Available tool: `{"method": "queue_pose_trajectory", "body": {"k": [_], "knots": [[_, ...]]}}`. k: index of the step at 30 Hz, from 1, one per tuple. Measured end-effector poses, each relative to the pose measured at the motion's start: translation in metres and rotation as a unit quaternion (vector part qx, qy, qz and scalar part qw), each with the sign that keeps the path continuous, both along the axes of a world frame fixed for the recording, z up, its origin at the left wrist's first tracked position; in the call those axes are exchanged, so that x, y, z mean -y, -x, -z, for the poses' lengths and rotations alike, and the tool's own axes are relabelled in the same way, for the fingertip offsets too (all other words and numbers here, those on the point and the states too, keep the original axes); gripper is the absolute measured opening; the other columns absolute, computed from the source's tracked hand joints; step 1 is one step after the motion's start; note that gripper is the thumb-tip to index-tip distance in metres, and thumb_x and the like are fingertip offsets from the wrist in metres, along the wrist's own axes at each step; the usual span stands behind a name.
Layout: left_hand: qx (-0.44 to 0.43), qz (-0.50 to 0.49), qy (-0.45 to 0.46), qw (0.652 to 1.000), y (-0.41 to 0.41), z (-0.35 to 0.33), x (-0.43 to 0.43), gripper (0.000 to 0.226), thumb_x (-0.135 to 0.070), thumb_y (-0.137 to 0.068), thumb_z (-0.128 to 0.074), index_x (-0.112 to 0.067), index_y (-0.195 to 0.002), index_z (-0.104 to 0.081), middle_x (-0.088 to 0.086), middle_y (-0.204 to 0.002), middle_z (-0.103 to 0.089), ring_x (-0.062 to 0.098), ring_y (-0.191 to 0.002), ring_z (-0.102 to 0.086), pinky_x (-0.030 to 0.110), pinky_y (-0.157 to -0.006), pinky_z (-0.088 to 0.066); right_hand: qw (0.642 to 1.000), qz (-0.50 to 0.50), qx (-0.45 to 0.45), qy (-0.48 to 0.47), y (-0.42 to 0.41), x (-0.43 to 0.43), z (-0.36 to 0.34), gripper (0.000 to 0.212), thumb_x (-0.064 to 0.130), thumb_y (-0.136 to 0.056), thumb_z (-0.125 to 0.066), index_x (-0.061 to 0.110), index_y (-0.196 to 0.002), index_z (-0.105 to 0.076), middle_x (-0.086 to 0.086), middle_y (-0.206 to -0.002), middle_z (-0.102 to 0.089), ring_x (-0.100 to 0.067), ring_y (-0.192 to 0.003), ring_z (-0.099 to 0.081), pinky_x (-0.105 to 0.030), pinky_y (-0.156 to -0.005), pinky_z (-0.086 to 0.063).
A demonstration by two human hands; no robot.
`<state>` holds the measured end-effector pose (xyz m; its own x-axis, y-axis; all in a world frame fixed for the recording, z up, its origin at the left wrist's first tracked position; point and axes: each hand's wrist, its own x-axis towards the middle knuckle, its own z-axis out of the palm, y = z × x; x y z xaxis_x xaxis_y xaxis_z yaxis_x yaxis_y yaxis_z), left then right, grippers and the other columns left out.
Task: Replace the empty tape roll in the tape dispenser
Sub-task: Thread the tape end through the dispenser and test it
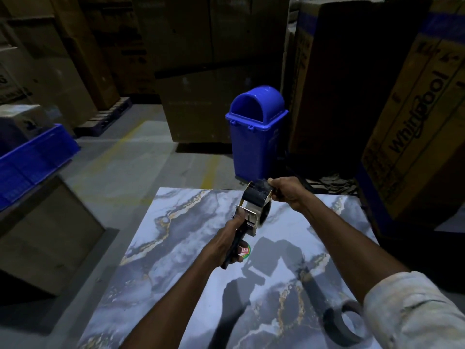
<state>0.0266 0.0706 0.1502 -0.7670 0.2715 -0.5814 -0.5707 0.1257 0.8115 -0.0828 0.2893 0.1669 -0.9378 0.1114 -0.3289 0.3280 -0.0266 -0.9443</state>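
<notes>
I hold a hand-held tape dispenser (252,212) up above the marble-patterned table (176,285). My left hand (232,241) is closed around its black handle. My right hand (285,191) grips the far end of the dispenser, where a dark tape roll (258,195) sits in the frame, and pinches the roll's edge. On the table near my right forearm lies a bare grey roll core (343,322), partly hidden by my sleeve.
A blue swing-lid bin (256,132) stands on the floor just past the table's far edge. Tall cardboard boxes (415,122) close in on the right and behind. A blue crate (32,157) sits on a box at the left. A round sticker (246,252) lies on the table.
</notes>
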Motion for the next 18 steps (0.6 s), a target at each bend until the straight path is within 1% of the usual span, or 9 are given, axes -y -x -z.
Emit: {"method": "queue_pose_trajectory", "body": {"k": [2,4,6,8,11,12,14,16,18], "knots": [[0.018,0.006,0.011,1.000,0.003,-0.003,0.002,0.087,-0.088,-0.082,-0.042,-0.007,-0.098,-0.070,0.016,-0.076,-0.054,0.024,-0.049,-0.048,0.027,-0.051,-0.045,1.000,-0.005,0.006,0.008,-0.003,0.003,0.001,0.014,0.012,-0.097,-0.064,0.007,-0.086,-0.070,-0.004,-0.067,-0.066,-0.012,-0.053,-0.056,-0.025,-0.054,-0.052],[0.021,0.006,0.037,0.999,0.002,-0.006,-0.001,0.085,-0.085,-0.080,-0.049,-0.005,-0.100,-0.071,0.018,-0.082,-0.059,0.025,-0.051,-0.052,0.027,-0.051,-0.048,1.000,-0.004,0.011,0.011,-0.005,0.008,0.003,0.011,0.011,-0.097,-0.064,0.006,-0.091,-0.071,-0.003,-0.067,-0.066,-0.011,-0.052,-0.055,-0.025,-0.053,-0.051],[0.012,-0.020,0.019,1.000,-0.001,-0.002,-0.006,0.078,-0.081,-0.081,-0.053,-0.006,-0.092,-0.068,0.012,-0.077,-0.061,0.022,-0.046,-0.049,0.025,-0.047,-0.043,1.000,0.012,0.021,0.017,-0.005,0.013,0.004,0.008,0.010,-0.096,-0.065,0.003,-0.097,-0.070,-0.005,-0.067,-0.065,-0.010,-0.048,-0.054,-0.024,-0.049,-0.050],[0.006,-0.032,0.011,0.999,-0.003,0.002,-0.009,0.078,-0.087,-0.075,-0.054,-0.010,-0.084,-0.067,0.008,-0.071,-0.058,0.020,-0.045,-0.044,0.026,-0.047,-0.037,0.999,0.024,0.039,0.029,-0.005,0.015,0.002,0.009,0.007,-0.095,-0.066,0.000,-0.099,-0.068,-0.006,-0.064,-0.063,-0.009,-0.042,-0.054,-0.022,-0.044,-0.049],[-0.012,-0.041,0.043,0.998,-0.005,0.008,-0.007,0.087,-0.098,-0.060,-0.055,-0.014,-0.074,-0.072,0.008,-0.063,-0.051,0.022,-0.050,-0.043,0.028,-0.049,-0.037,0.996,0.006,0.082,0.047,-0.007,0.010,-0.006,0.006,0.004,-0.094,-0.061,0.002,-0.091,-0.065,-0.003,-0.054,-0.060,-0.009,-0.040,-0.052,-0.019,-0.040,-0.048],[-0.017,-0.042,0.049,0.998,-0.005,0.009,-0.005,0.086,-0.099,-0.058,-0.056,-0.016,-0.070,-0.073,0.009,-0.063,-0.050,0.023,-0.051,-0.043,0.028,-0.049,-0.038,0.993,-0.006,0.099,0.057,-0.008,0.008,-0.010,0.009,0.004,-0.092,-0.059,0.004,-0.085,-0.064,-0.002,-0.052,-0.059,-0.009,-0.039,-0.050,-0.018,-0.039,-0.047],[-0.022,-0.032,0.043,0.998,-0.005,0.011,0.001,0.081,-0.097,-0.062,-0.055,-0.018,-0.066,-0.072,0.012,-0.067,-0.048,0.022,-0.049,-0.042,0.028,-0.048,-0.039,0.988,-0.023,0.136,0.072,-0.009,0.006,-0.015,0.012,0.007,-0.088,-0.060,0.005,-0.076,-0.062,-0.002,-0.052,-0.059,-0.009,-0.038,-0.050,-0.017,-0.038,-0.046],[-0.018,-0.024,0.028,0.999,-0.006,0.013,0.005,0.080,-0.095,-0.067,-0.053,-0.017,-0.071,-0.070,0.015,-0.074,-0.047,0.021,-0.047,-0.041,0.027,-0.046,-0.040,0.981,-0.028,0.173,0.081,-0.009,0.006,-0.018,0.013,0.011,-0.084,-0.065,0.005,-0.073,-0.065,-0.004,-0.055,-0.061,-0.009,-0.039,-0.055,-0.016,-0.039,-0.049],[-0.011,-0.020,0.017,1.000,-0.005,0.015,0.008,0.085,-0.095,-0.067,-0.054,-0.012,-0.080,-0.065,0.016,-0.080,-0.045,0.021,-0.049,-0.040,0.028,-0.046,-0.039,0.974,-0.029,0.199,0.102,-0.009,0.006,-0.019,0.015,0.013,-0.082,-0.069,0.005,-0.069,-0.067,-0.004,-0.056,-0.064,-0.010,-0.042,-0.059,-0.017,-0.041,-0.051]]}}
